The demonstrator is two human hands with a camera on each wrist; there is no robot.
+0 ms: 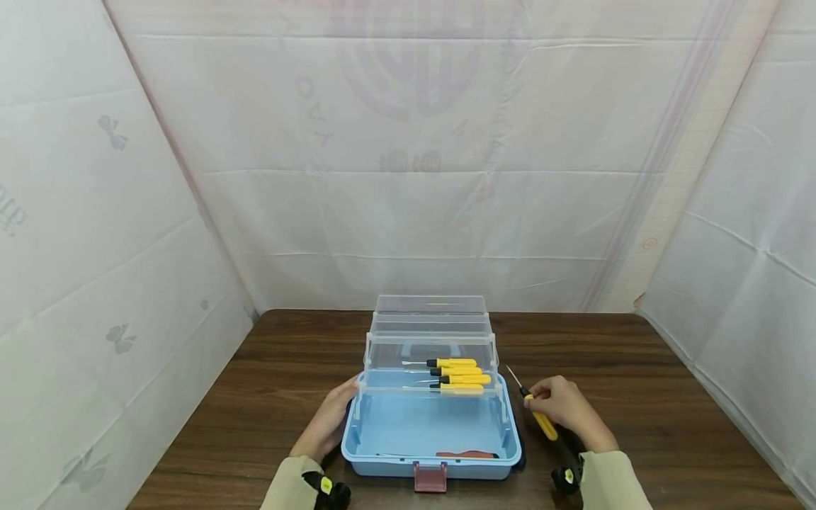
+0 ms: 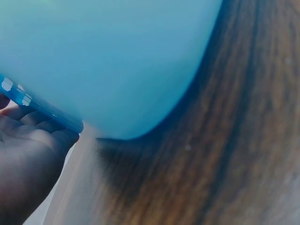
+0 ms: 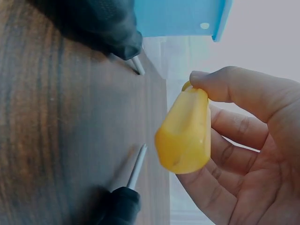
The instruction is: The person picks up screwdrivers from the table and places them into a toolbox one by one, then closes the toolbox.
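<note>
My right hand point(image 1: 561, 405) pinches a yellow-handled screwdriver point(image 1: 543, 423) just right of the toolbox, its thin shaft pointing up and away. Seen from the right wrist, the yellow handle's butt faces the camera, between thumb and fingers. At the left side of the light blue toolbox point(image 1: 382, 469), my left hand point(image 1: 333, 416) grips the rim, fingers partly hidden behind it. The toolbox stands open with clear tiered trays point(image 1: 430, 324) raised at its back. Several yellow screwdrivers point(image 1: 465, 379) lie side by side in the lowest tray. A red-handled screwdriver point(image 1: 468, 454) rests on the box's floor.
Two black-handled screwdrivers lie on the wooden table, one black handle point(image 3: 110, 28) beside the box and another handle point(image 3: 124, 204) nearer the right wrist. A maroon latch point(image 1: 430, 478) hangs at the box's front. White sheets point(image 1: 414, 177) enclose the table behind and on both sides.
</note>
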